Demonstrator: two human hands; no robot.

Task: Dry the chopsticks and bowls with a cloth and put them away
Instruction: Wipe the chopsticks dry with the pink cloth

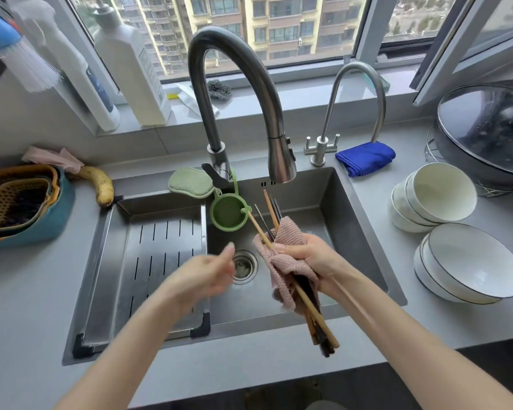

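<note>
Now, in the head view, the right hand (305,258) is clamped round the pink cloth (289,241), and the cloth wraps the middle of the chopsticks (314,316). The bundle is over the right half of the sink (347,220), with the tips toward its back edge. The left hand (202,273) is near, over the drain (243,266). It is blurred, so I cannot tell if its fingers are apart or together, and I see nothing in it. To dry well, I think the left hand should take the lower ends and draw the sticks through the squeezed cloth with a small turn. One light stick is splayed out and could slip. The bowls (440,193) sit on the counter (370,196), right of the sink.
</note>
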